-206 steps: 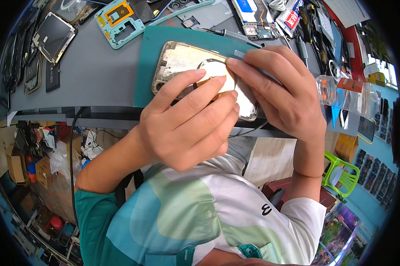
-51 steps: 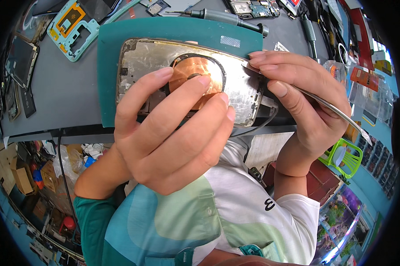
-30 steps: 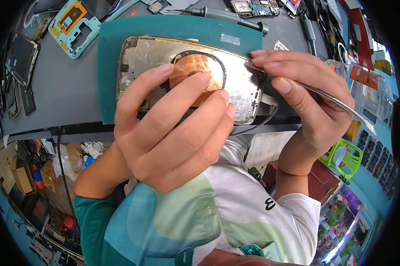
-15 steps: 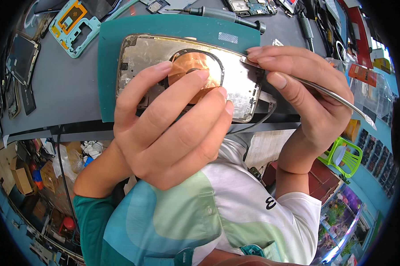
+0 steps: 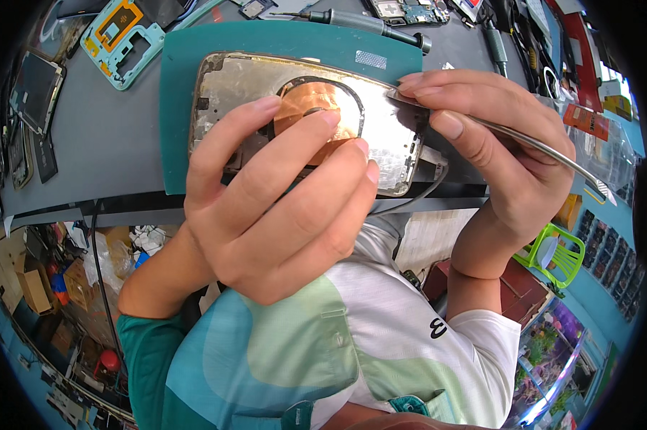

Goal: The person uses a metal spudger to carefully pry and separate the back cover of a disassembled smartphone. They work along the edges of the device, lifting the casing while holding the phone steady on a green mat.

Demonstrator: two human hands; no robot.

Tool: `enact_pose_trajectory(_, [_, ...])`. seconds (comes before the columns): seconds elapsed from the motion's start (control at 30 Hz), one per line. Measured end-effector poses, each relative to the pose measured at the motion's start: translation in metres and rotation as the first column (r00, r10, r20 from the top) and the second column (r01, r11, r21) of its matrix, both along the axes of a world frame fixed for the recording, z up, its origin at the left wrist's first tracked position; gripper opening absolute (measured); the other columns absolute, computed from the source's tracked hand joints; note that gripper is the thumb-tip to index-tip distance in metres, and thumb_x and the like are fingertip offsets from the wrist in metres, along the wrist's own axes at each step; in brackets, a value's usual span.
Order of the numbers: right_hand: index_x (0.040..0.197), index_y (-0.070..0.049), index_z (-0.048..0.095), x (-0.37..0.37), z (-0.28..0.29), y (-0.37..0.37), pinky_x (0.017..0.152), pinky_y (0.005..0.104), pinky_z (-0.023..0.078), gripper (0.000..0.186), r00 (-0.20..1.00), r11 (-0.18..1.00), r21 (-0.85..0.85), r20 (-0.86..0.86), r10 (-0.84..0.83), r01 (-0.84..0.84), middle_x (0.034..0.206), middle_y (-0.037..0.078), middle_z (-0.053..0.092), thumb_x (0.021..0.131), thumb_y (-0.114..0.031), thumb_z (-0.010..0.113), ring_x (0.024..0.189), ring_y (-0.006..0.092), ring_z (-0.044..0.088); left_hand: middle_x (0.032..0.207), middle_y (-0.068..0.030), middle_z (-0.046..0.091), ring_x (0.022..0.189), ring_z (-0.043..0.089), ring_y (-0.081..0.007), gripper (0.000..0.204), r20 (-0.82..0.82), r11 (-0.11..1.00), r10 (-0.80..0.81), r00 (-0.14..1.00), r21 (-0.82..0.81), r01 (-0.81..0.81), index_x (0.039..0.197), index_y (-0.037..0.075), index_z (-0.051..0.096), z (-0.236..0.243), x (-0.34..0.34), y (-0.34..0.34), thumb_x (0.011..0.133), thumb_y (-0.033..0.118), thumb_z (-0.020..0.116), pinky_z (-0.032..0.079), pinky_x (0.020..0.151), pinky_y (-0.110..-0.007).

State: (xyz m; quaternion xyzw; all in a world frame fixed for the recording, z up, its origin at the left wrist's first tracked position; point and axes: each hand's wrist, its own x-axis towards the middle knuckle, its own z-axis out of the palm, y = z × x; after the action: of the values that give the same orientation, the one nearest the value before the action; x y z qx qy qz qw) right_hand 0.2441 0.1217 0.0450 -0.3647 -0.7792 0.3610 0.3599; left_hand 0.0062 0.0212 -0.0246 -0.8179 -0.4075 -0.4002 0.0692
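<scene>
My left hand (image 5: 280,208) is curled over an opened phone housing (image 5: 230,79) with a scuffed silver inner plate, its fingertips resting on a round copper coil (image 5: 305,97) ringed in black. The left thumb is hidden. My right hand (image 5: 510,158) grips a thin metal pry tool (image 5: 574,165), whose tip meets the housing's upper right edge; its end juts out past my knuckles. The housing rests on a teal mat (image 5: 180,86). A grey cable (image 5: 431,186) runs from a pale connector beside the housing's lower right end.
Behind the mat lie a screwdriver (image 5: 352,23) and a circuit board (image 5: 416,11). A pale blue phone frame (image 5: 144,50) and dark screens (image 5: 36,93) sit left on the grey desk (image 5: 101,143). Tools and plastic bags (image 5: 603,158) crowd the right side, above a green chair (image 5: 563,258).
Since the oldest frame, my right hand has taken hold of the metal tool, and mat and housing appear further left. Over the last second both hands and the housing shifted only slightly upward in view.
</scene>
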Motion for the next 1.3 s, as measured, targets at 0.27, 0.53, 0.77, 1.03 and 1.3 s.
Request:
enact_pose_trajectory(0.27, [0.097, 0.01, 0.085, -0.0012, -0.0007, -0.0006, 0.097, 0.042, 0.064, 0.021, 1.0, 0.999, -0.03, -0.023, -0.021, 0.02, 0.1, 0.026, 0.085, 0.085, -0.006, 0.082, 0.099, 0.0363, 0.083, 0.127, -0.0053, 0.081, 0.124, 0.077, -0.0295, 0.027, -0.004, 1.0, -0.002, 1.0, 0.006, 0.002, 0.119, 0.012, 0.084, 0.0, -0.0004, 0.0003, 0.097, 0.018, 0.069, 0.058, 0.111, -0.056])
enact_pose_trajectory(0.53, [0.097, 0.01, 0.085, 0.0003, -0.0019, -0.0003, 0.096, 0.0424, 0.065, 0.02, 0.999, 0.999, -0.025, -0.025, -0.025, 0.024, 0.1, 0.026, 0.084, 0.085, -0.006, 0.081, 0.099, 0.036, 0.082, 0.127, -0.005, 0.081, 0.124, 0.077, -0.0294, 0.028, 0.003, 1.0, -0.002, 1.0, 0.006, 0.002, 0.119, 0.012, 0.083, -0.0004, 0.0003, 0.0008, 0.094, 0.016, 0.071, 0.058, 0.111, -0.056])
enact_pose_trajectory(0.77, [0.097, 0.01, 0.085, 0.0005, -0.0014, -0.0002, 0.096, 0.0418, 0.065, 0.02, 0.999, 0.999, -0.043, -0.047, -0.023, 0.021, 0.101, 0.026, 0.084, 0.085, -0.005, 0.08, 0.099, 0.0355, 0.082, 0.128, -0.0046, 0.081, 0.123, 0.077, -0.029, 0.029, 0.007, 1.0, -0.004, 1.0, -0.008, 0.004, 0.119, 0.012, 0.083, 0.0012, -0.0001, 0.0004, 0.092, 0.014, 0.072, 0.057, 0.112, -0.056])
enact_pose_trajectory(1.03, [0.099, 0.011, 0.085, 0.0039, -0.0003, 0.0036, 0.097, 0.0414, 0.064, 0.022, 1.0, 0.999, -0.035, -0.016, 0.02, -0.021, 0.102, 0.026, 0.084, 0.086, -0.006, 0.081, 0.1, 0.0355, 0.082, 0.128, -0.0049, 0.081, 0.123, 0.077, -0.029, 0.028, 0.009, 1.0, 0.001, 1.0, 0.0, -0.001, 0.119, 0.012, 0.083, -0.0006, 0.0005, 0.0, 0.093, 0.014, 0.072, 0.058, 0.111, -0.056])
enact_pose_trajectory(1.3, [0.098, 0.011, 0.085, 0.002, 0.0013, 0.0048, 0.095, 0.0407, 0.064, 0.022, 0.999, 0.999, -0.021, -0.007, 0.033, -0.033, 0.101, 0.026, 0.085, 0.085, -0.006, 0.081, 0.099, 0.0358, 0.081, 0.127, -0.0054, 0.081, 0.123, 0.077, -0.0291, 0.026, 0.004, 1.0, 0.002, 1.0, 0.006, -0.002, 0.119, 0.012, 0.083, -0.001, 0.0001, -0.0002, 0.097, 0.017, 0.07, 0.058, 0.111, -0.056])
